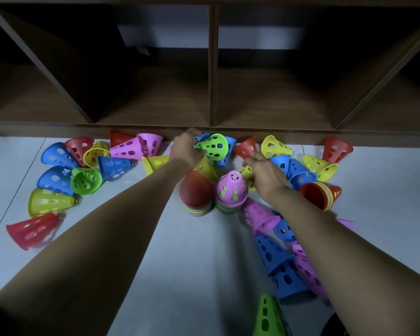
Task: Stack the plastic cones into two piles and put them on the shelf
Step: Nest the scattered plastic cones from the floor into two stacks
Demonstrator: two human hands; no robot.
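Two upright piles of nested cones stand on the floor in the middle: one topped by a red cone, one topped by a pink cone. My left hand grips a green cone by its narrow end, lifted just in front of the shelf's base. My right hand curls round a yellow cone lying just right of the pink-topped pile. Several loose cones in red, blue, yellow, pink and green lie scattered on both sides.
A dark wooden shelf with open compartments runs across the top of the view. A lying stack of red and yellow cones is at right. Blue and pink nested cones lie under my right forearm. A green cone sits at the bottom.
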